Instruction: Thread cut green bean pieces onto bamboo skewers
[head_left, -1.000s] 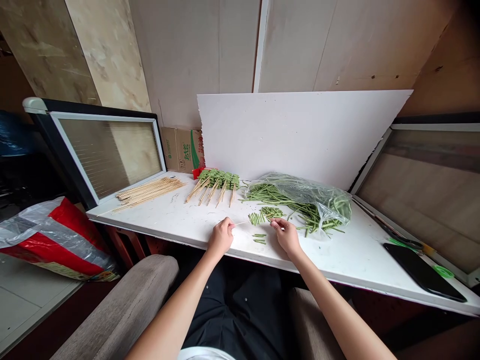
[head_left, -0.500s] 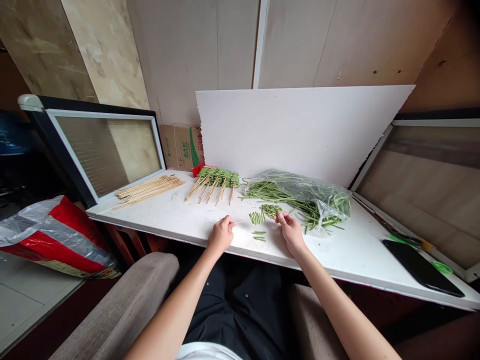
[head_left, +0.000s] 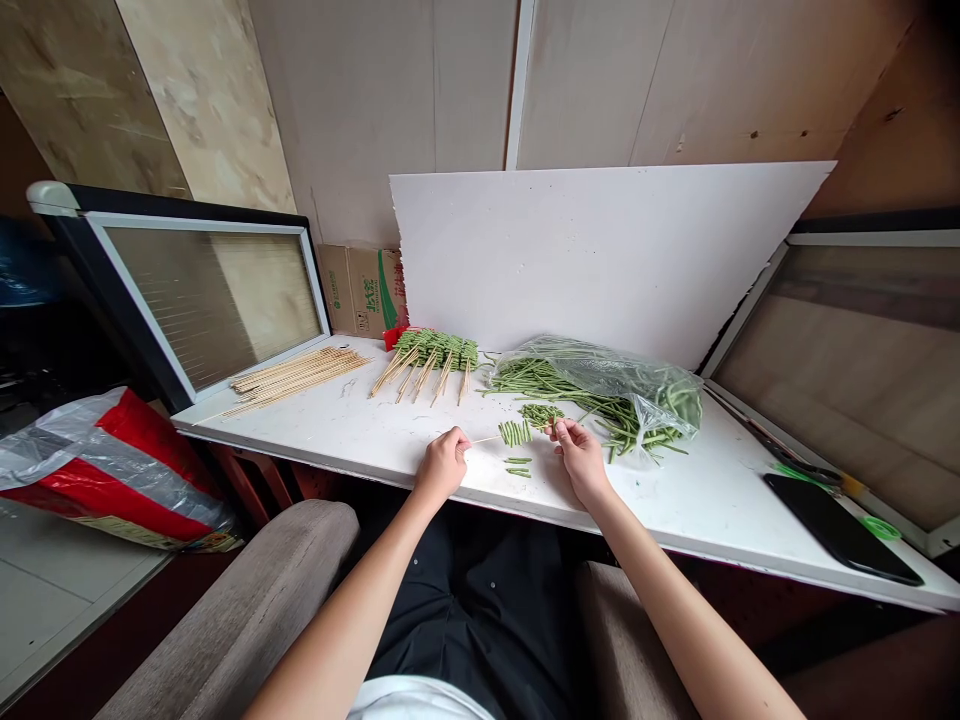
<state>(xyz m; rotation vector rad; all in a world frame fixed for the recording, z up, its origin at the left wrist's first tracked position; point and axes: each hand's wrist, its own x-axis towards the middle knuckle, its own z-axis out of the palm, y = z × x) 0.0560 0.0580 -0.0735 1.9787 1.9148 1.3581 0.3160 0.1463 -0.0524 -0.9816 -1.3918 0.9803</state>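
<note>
My left hand (head_left: pixel 442 462) is closed on the bare end of a bamboo skewer (head_left: pixel 484 440), which points right. A row of short green bean pieces (head_left: pixel 514 433) is threaded across its far part. My right hand (head_left: pixel 579 455) is pinched near the skewer's far end, on what looks like a cut green bean piece, largely hidden by the fingers. Just behind those fingertips lies a small pile of cut bean pieces (head_left: pixel 540 414). A few loose pieces (head_left: pixel 518 467) rest on the table in front of the skewer.
Finished bean skewers (head_left: pixel 439 350) are stacked at the back, left of long beans (head_left: pixel 540 380) in a clear plastic bag (head_left: pixel 600 362). Bare skewers (head_left: pixel 296 378) lie at left. Scissors (head_left: pixel 795 457) and a black phone (head_left: pixel 840 527) lie at right on the white table (head_left: pixel 690 510).
Both hands keep nearly the same place and grip. The view has shifted slightly; no clear movement of the skewer or beans shows.
</note>
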